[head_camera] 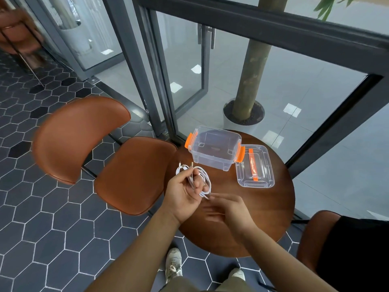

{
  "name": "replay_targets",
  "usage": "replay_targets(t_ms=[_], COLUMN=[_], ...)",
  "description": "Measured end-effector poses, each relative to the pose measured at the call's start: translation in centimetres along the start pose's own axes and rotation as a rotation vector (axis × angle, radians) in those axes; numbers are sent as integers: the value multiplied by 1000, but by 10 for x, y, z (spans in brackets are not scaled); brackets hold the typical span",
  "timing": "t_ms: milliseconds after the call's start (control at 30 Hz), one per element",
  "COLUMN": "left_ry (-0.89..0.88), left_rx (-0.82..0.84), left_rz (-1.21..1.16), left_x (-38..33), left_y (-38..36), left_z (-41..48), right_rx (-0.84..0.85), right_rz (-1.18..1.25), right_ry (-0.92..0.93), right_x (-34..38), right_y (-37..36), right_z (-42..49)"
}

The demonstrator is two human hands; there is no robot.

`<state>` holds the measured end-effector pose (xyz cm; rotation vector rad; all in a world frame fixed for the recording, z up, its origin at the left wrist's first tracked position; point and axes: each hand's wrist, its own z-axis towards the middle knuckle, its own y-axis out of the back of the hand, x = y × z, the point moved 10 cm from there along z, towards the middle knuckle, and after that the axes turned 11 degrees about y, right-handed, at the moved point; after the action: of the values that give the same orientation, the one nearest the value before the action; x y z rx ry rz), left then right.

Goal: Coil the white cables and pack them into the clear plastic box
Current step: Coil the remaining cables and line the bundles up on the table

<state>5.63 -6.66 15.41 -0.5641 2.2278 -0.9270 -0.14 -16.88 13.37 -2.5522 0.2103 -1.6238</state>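
Head view looks down over a small round wooden desk (263, 207), with the person standing at its near edge. Their left hand (185, 192) is palm up over the desk's left side, its fingers (196, 182) curled around a loose bundle of white cables (205, 178). The loops hang out to the right of the palm, and a few plug ends poke up towards the top of the frame. The right hand (227, 207) sits just below and right of the bundle, its fingertips close to the lowest loop. It is smeared by motion, so I cannot tell whether its fingers are apart, together or touching the cable.

The clear plastic box (210, 163) with orange clips stands open on the far side of the desk, just above the cables in the frame. Its lid (263, 165), with an orange handle, lies flat beside it on the right.

A brown chair (130, 175) stands left of the desk on a dark hexagon-tiled floor (52, 218). A potted tree (252, 66) rises behind the glass at upper right.
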Motion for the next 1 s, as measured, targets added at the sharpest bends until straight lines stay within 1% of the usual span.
replay_targets(t_ms=[33,67,167,333,467,533,633,667,733,767,900,1000], left_ry=[1,4,18,81,154,177,218,223,189,166,182,130], left_rx=[12,24,54,43,25,11,-27,-60,-170,-214,-326,-405], left_rz=[-7,-12,-7,12,11,63,170,246,482,585,758,833], left_x=[0,0,3,9,15,13,10,8,-2,-6,-7,-8], left_y=[-1,-2,-4,7,9,6,4,6,15,18,34,39], left_z=[0,0,-2,-2,-3,-5,-6,-6,-4,-5,-9,-9], right_rx=[-16,-20,45,51,-16,-63,-119,-141,-197,-213,-203,-221], right_rz=[168,268,358,280,97,96,205,254,372,380,83,39], right_ry=[-65,-96,-61,23,173,207,184,157,102,101,214,244], right_x=[-4,-4,2,5,15,17,11,7,-2,-3,12,18], right_y=[-3,-6,-14,-8,0,1,0,2,9,14,32,39], right_z=[0,1,5,13,13,9,7,7,10,12,19,23])
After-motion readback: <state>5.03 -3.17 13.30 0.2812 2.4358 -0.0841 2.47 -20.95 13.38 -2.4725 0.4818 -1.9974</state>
